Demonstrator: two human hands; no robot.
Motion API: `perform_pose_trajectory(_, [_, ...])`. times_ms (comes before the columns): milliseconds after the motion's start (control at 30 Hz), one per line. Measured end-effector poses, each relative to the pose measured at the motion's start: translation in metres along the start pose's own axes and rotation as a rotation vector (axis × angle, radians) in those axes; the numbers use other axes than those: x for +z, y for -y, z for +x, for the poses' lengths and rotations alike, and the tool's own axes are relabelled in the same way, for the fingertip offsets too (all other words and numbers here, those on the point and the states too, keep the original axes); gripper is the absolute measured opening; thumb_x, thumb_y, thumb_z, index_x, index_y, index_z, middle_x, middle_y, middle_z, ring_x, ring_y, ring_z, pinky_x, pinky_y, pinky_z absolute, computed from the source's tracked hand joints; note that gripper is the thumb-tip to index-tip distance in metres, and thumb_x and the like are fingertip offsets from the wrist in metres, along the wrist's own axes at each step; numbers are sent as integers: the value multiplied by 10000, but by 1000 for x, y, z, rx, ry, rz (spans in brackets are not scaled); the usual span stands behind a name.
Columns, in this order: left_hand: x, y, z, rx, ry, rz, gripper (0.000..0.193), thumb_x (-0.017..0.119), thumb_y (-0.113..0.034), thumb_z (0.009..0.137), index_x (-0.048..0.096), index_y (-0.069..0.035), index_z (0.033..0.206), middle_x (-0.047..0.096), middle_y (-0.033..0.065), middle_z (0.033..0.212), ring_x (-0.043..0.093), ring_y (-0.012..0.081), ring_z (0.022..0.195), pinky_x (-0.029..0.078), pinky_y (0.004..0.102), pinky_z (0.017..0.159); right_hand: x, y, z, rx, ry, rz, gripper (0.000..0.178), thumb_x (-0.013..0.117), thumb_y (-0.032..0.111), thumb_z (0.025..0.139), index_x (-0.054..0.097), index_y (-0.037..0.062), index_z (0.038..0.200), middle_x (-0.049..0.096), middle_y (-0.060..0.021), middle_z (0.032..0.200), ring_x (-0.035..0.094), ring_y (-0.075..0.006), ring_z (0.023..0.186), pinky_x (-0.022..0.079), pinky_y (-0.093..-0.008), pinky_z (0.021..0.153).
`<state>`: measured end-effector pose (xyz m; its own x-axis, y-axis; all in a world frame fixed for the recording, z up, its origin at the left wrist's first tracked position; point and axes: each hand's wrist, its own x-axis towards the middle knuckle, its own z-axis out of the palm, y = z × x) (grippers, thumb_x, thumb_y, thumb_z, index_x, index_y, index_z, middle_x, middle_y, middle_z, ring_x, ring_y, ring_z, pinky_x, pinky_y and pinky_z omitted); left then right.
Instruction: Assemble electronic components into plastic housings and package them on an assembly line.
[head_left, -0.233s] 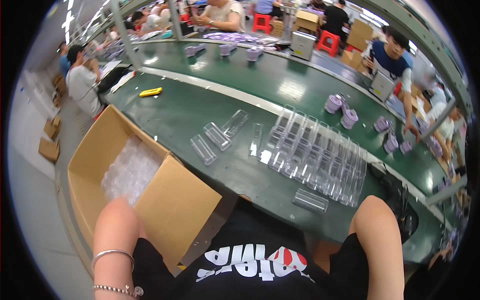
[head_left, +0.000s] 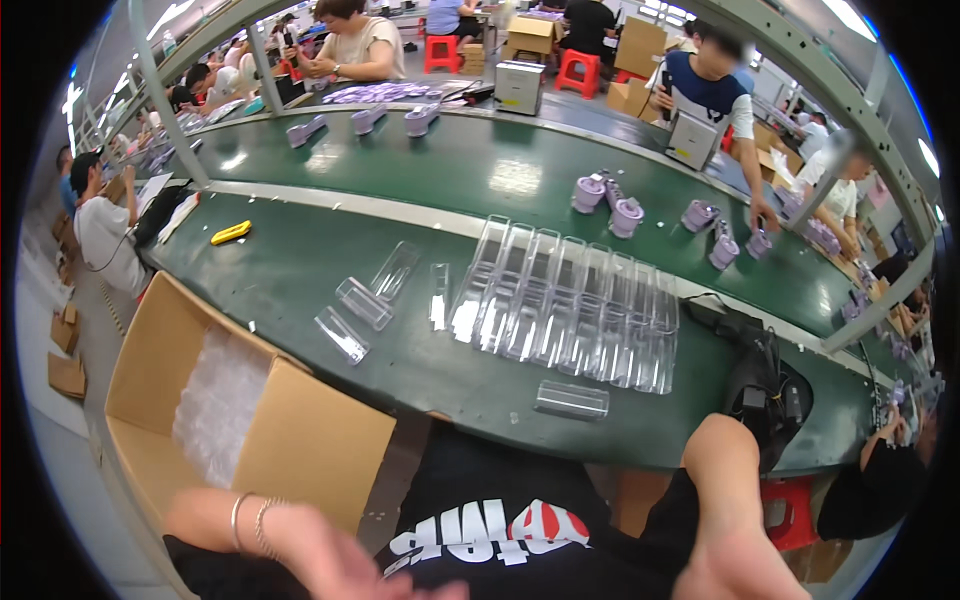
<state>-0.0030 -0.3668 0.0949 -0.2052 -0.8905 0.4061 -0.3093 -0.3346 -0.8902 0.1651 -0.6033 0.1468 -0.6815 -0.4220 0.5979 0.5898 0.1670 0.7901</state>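
The left hand [head_left: 345, 565] shows blurred at the lower edge, fingers loosely spread and holding nothing, two thin bracelets [head_left: 250, 522] on its wrist; the right hand [head_left: 735, 570] is cut by the frame's bottom edge, so whether its fingers are open or closed cannot be told. Against the moment before, the left hand has swung inward over the black shirt [head_left: 500, 510], where earlier only the raised forearm showed. Both forearms are drawn back near the body, well apart from the green belt [head_left: 300, 270]. Nearest the left arm stands an open cardboard box [head_left: 300, 440] with clear plastic pieces [head_left: 215, 400] inside. On the belt lies a row of clear plastic trays [head_left: 570, 305], one single tray [head_left: 572, 400] near the edge and a few loose ones [head_left: 365, 300] to their left, unchanged.
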Motion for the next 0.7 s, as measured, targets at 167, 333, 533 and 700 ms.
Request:
perform_pose_trajectory(167, [22, 17, -114, -783, 1142, -168, 195, 566, -104, 702, 561, -91, 897, 498, 63, 813, 522, 205, 784, 427, 330, 689, 17, -66, -127, 550, 984, -164, 196, 550, 178, 817, 552, 74, 983, 570, -104, 901, 546, -252, 840, 418, -451, 818])
perform_pose_trajectory(333, [60, 38, -235, -1891, 1140, -369, 515, 593, -226, 771, 496, 26, 1209, 539, 206, 1163, 512, 350, 1116, 437, 398, 931, -37, -129, -331, 1554, 1252, -422, 750, 702, 299, 691, 386, -6, 1300, 525, -291, 1164, 553, -384, 1061, 420, -389, 941])
perform_pose_trajectory(533, [116, 47, -288, -1840, 1572, -703, 530, 704, -446, 659, 679, 21, 908, 669, 206, 825, 656, 324, 812, 514, 370, 773, -42, -124, -452, 1888, 1658, -536, 1070, 763, 433, 629, 201, -55, 1398, 500, -339, 1206, 540, -431, 1103, 451, -398, 936])
perform_pose_trajectory(700, [110, 21, -301, -2037, 1054, -549, 475, 754, -338, 639, 651, 1, 956, 652, 183, 895, 635, 295, 856, 502, 354, 805, -33, -134, -470, 1993, 1300, -762, 915, 698, 475, 672, 301, -54, 1305, 575, -308, 1131, 581, -424, 1047, 452, -414, 916])
